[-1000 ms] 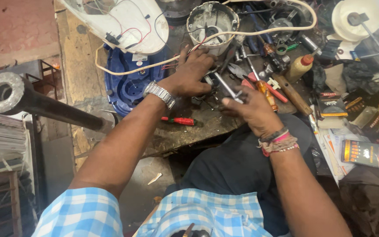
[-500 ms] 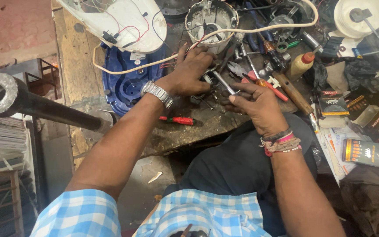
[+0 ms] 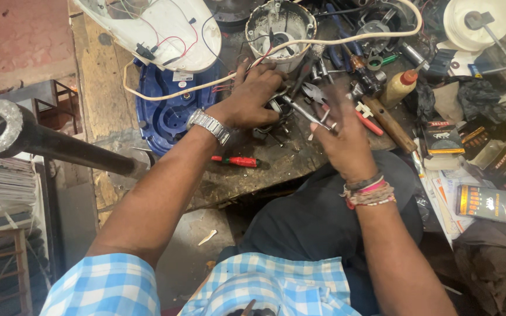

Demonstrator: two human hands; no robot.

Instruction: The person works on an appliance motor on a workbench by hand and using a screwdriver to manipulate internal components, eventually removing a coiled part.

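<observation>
Down on the cluttered wooden workbench, a white appliance shell runs off the top edge above a blue plastic base, and the left hand is cupped tight over a small dark part beside the round metal motor housing, its fingers hiding nearly all of that part. The right hand is motion-blurred, fingers curled and pinching a slim silvery metal tool, long axis slanting from the right fingers up-left to the covered part, tip hidden. A red-handled screwdriver lies loose nearby.
</observation>
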